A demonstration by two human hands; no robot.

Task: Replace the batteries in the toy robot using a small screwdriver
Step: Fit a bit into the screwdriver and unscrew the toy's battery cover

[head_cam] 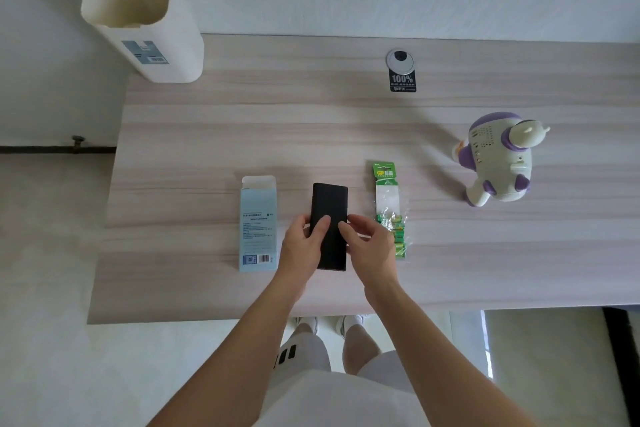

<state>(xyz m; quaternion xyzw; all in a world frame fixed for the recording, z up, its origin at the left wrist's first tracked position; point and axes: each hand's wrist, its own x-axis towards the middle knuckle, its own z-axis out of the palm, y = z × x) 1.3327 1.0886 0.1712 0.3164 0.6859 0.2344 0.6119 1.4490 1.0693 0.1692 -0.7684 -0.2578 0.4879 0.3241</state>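
A flat black case lies lengthwise on the wooden table, near its front middle. My left hand grips the case's left edge, thumb on top. My right hand holds the right edge, with the forefinger resting on the case's top. A green pack of batteries lies just right of the case, partly behind my right hand. The white and purple toy robot stands at the right of the table. No screwdriver is in view.
A pale blue cardboard box with its flap open lies left of the case. A cream bin stands off the table's far left corner. A cable port with a black tag sits at the back.
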